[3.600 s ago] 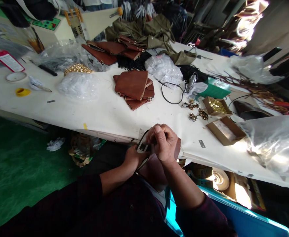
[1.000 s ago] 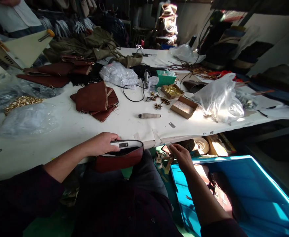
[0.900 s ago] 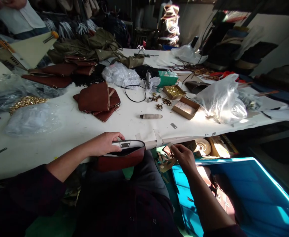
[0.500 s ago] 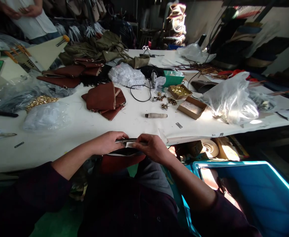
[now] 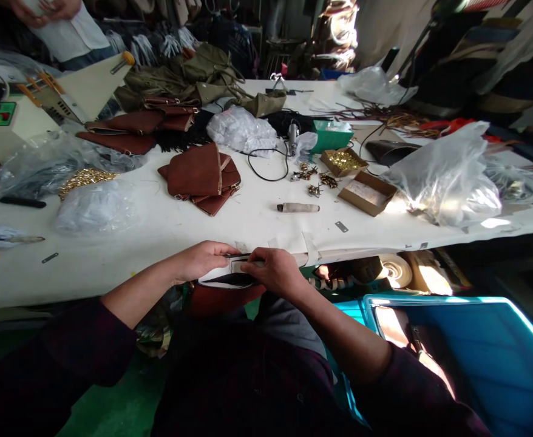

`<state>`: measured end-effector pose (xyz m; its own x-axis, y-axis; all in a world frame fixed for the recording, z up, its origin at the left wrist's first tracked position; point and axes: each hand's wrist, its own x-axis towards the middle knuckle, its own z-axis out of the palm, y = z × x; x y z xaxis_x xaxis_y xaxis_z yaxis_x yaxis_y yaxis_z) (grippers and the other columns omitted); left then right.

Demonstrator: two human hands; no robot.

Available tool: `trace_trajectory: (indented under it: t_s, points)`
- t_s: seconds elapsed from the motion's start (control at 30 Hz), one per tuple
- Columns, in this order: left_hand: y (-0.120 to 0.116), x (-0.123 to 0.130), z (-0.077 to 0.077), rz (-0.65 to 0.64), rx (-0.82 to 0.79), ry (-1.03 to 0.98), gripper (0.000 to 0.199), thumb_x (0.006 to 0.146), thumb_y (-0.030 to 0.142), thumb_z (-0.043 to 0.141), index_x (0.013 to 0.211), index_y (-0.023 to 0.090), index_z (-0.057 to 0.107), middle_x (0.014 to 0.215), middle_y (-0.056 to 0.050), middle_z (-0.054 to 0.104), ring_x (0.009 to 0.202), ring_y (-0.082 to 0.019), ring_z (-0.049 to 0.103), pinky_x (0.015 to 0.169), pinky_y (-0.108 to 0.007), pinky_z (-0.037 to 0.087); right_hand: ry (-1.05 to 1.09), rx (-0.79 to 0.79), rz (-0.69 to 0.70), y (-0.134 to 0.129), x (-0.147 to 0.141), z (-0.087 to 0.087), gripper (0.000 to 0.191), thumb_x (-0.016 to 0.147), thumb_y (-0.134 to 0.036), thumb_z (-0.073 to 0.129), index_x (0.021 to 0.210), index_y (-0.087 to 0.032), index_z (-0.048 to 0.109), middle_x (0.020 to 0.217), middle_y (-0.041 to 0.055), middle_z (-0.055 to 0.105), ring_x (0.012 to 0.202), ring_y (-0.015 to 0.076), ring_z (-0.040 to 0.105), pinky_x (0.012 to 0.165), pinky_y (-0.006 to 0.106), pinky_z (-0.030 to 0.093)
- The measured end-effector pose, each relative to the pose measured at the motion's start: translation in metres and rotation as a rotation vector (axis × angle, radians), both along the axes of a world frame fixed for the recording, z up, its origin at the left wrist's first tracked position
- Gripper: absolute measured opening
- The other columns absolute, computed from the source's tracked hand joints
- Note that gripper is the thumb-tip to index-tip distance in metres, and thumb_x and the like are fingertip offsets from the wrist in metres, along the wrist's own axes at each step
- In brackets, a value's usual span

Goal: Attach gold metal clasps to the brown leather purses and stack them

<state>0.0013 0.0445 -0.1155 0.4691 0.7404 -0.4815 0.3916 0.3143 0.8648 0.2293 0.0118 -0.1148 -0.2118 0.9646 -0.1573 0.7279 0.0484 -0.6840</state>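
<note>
A reddish-brown leather bag (image 5: 221, 298) with a pale edge and a dark inside is held at the table's front edge, its mouth facing up. My left hand (image 5: 203, 261) is closed on the left part of its far rim, thumb on the inner side. My right hand (image 5: 273, 270) pinches the same rim further right, at a small whitish piece (image 5: 238, 266) against the inner wall. Whether that piece is a label or part of the lining I cannot make out. The bag's lower part hangs below the tabletop, partly in shadow.
Brown leather pieces (image 5: 203, 173) lie stacked on the white table (image 5: 243, 221). A wrapped tool (image 5: 298, 207), a small metal plate (image 5: 341, 227), cardboard boxes (image 5: 367, 193) of fittings and plastic bags (image 5: 453, 176) lie around. A blue crate (image 5: 476, 340) stands at lower right; another person (image 5: 70, 33) is at upper left.
The bag's mouth has tipped so that more of its pale inner wall shows. Both hands keep their hold on the rim. The whole view has shifted slightly.
</note>
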Motion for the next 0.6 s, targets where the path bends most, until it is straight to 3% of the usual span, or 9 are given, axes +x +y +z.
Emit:
trace_trajectory:
  t_s: [0.23,0.33,0.4,0.53,0.6]
  points:
    - [-0.006,0.002,0.002,-0.057,0.010,0.006,0.056,0.079,0.030,0.073,0.133,0.016,0.070,0.135,-0.012,0.075,0.118,-0.030,0.071,0.097,-0.040,0.056,-0.143,0.033,-0.018,-0.001,-0.004,-0.007,0.025,0.090,-0.051,0.071,0.093,-0.029,0.081,0.084,0.0016,0.079,0.079,0.0208,0.068,0.067,0.029,0.037]
    - [-0.002,0.004,0.004,-0.118,0.026,0.070,0.062,0.073,0.039,0.083,0.128,0.014,0.069,0.122,-0.012,0.078,0.113,-0.031,0.072,0.094,-0.040,0.056,-0.176,0.039,-0.005,-0.002,-0.009,-0.011,0.027,0.091,-0.053,0.070,0.096,-0.029,0.081,0.087,0.0024,0.080,0.083,0.0224,0.069,0.068,0.030,0.037]
    - [0.005,0.009,0.007,-0.201,0.118,0.198,0.063,0.069,0.041,0.086,0.124,0.015,0.070,0.110,-0.008,0.080,0.106,-0.030,0.073,0.086,-0.037,0.055,-0.195,0.050,0.012,-0.002,-0.013,-0.013,0.028,0.090,-0.054,0.070,0.098,-0.030,0.082,0.090,0.0030,0.081,0.085,0.0236,0.070,0.069,0.031,0.038]
    - [0.015,0.021,0.011,-0.404,0.347,0.471,0.030,0.072,0.040,0.076,0.092,0.018,0.077,0.075,0.001,0.072,0.080,-0.024,0.068,0.068,-0.030,0.044,-0.222,0.054,0.046,0.000,-0.014,-0.011,0.028,0.091,-0.053,0.068,0.101,-0.031,0.082,0.093,0.0039,0.081,0.089,0.0252,0.071,0.071,0.031,0.039]
    - [0.016,0.025,0.012,-0.434,0.378,0.501,0.021,0.073,0.038,0.073,0.080,0.019,0.074,0.071,0.002,0.069,0.075,-0.022,0.065,0.065,-0.029,0.040,-0.209,0.023,0.079,0.000,-0.008,-0.007,0.029,0.093,-0.053,0.066,0.102,-0.031,0.082,0.094,0.0037,0.081,0.089,0.0251,0.071,0.071,0.031,0.039]
